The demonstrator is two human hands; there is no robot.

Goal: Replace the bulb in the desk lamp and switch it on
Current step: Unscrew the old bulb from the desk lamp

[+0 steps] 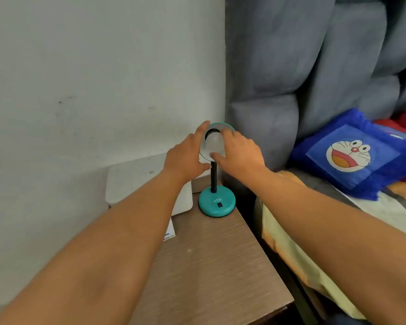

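Note:
A small desk lamp stands at the far end of a wooden bedside table (211, 259), with a teal round base (217, 204), a black stem and a teal-rimmed shade (220, 126) tilted toward me. A white bulb (215, 143) sits in the shade's socket. My left hand (185, 158) grips the shade's left rim, fingers reaching over its top. My right hand (238, 153) has thumb and fingers closed around the bulb. A dark switch (219, 204) shows on the base.
A white box (148, 184) lies left of the lamp against the white wall, with a small white-and-blue carton (169, 233) in front of it. To the right is a bed with a grey padded headboard (314, 66) and a blue cartoon pillow (352, 156).

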